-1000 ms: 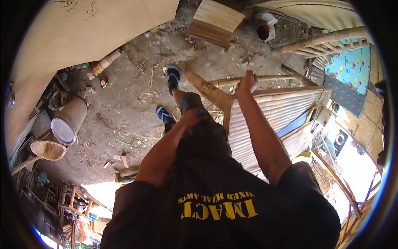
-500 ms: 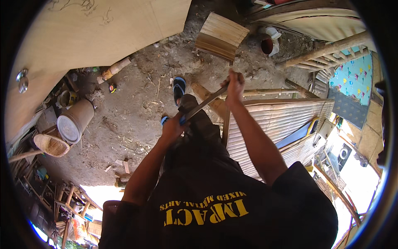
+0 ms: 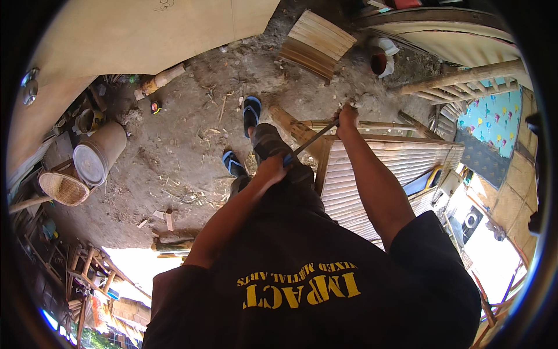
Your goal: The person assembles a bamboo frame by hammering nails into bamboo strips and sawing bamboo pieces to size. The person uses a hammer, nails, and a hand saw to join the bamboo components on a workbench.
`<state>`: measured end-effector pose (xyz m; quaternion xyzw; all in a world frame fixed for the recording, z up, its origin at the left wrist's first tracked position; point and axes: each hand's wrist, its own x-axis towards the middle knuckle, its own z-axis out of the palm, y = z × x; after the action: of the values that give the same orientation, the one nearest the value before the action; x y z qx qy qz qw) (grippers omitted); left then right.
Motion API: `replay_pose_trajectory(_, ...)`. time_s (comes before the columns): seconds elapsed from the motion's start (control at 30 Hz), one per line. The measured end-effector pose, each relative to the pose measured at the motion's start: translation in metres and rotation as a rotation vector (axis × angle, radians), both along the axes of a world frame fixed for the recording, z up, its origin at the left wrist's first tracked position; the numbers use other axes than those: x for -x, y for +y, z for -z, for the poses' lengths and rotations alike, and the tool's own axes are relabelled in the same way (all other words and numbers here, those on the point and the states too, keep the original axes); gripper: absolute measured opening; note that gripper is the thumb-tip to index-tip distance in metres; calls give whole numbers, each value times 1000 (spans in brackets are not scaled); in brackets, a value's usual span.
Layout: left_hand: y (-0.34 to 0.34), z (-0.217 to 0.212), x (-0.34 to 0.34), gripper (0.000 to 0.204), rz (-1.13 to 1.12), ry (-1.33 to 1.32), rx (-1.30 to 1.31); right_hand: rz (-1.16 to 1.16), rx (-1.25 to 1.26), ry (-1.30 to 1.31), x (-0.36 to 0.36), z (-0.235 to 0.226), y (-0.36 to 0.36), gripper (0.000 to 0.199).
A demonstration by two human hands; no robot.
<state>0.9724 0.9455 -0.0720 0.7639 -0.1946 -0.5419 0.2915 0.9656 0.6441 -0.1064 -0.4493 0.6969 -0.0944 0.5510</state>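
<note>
A long, narrow dark metal tool with a blue handle (image 3: 314,138) slants across my thighs; its exact kind is unclear. My left hand (image 3: 271,170) is closed around the blue handle end, close to my knee. Farther out and to the right, my right hand (image 3: 348,118) grips the other end with bent fingers. Just beyond my knee lies a thick bamboo pole (image 3: 286,123). A slatted bamboo panel (image 3: 372,186) stretches out beneath my right forearm, and a blue-bladed handsaw (image 3: 419,183) rests on it.
A corrugated brown board (image 3: 318,43) lies ahead on the dirt floor. At left are a large pale bucket (image 3: 107,148), a woven basket (image 3: 65,187) and a small tape measure (image 3: 156,107). A bamboo ladder-like frame (image 3: 459,81) stands at far right. Pale sheet panelling (image 3: 163,41) fills the upper left.
Both hands have moved to the right with the tool, the left one farther. The tool now shows its narrow edge more than its flat face. My view has tilted slightly.
</note>
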Motion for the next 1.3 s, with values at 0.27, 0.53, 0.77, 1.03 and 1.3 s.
replay_pose_trajectory(0.27, -1, 12, 4, 52, 50, 57, 9, 23, 144, 263, 1, 6, -2, 36)
replay_pose_trajectory(0.53, 0, 48, 7, 60, 76, 212, 131, 94, 174, 260, -16, -44, 13, 28)
replay_pose_trajectory(0.77, 65, -26, -32, 48, -99, 171, 59, -557, 325, -281, -47, -144, 117, 33)
replay_pose_trajectory(1.03, -80, -109, -69, 43, 301, 505, 318, 37, -157, -472, 83, -141, 40, 80)
replay_pose_trajectory(1.3, -73, -115, -73, 63, 381, 40, 488, 464, 444, 33, 188, -148, -46, 40)
